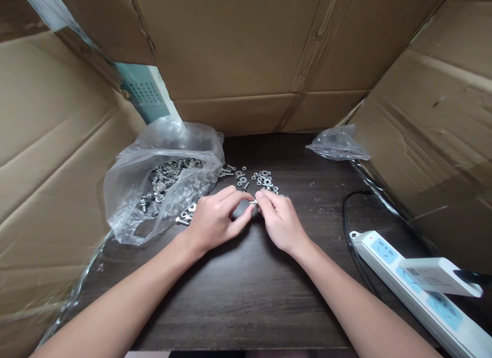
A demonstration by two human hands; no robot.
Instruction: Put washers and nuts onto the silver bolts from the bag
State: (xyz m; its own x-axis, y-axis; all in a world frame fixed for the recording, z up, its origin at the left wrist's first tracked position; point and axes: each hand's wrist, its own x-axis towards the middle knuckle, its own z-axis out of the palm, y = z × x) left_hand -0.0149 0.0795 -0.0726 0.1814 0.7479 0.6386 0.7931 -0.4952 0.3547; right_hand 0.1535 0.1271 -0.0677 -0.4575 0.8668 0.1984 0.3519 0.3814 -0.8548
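Between my two hands, a small metal bolt (252,202) is held a little above the dark table (253,306). My left hand (217,217) pinches one end of it between thumb and forefinger. From the other side, the fingertips and thumb of my right hand (280,217) close on it, hiding part of it. Just beyond the fingers lie loose washers and nuts (265,178), with a few screws (228,169) to their left. More screws (182,221) rest beside my left hand, partly covered by it.
An open clear plastic bag (126,194) full of assembled bolts stands at the left. A second plastic bag (338,143) lies at the back right. At the right are a white power strip (407,291) with a plugged-in adapter and a black cable (345,214). Cardboard walls (246,50) surround the table.
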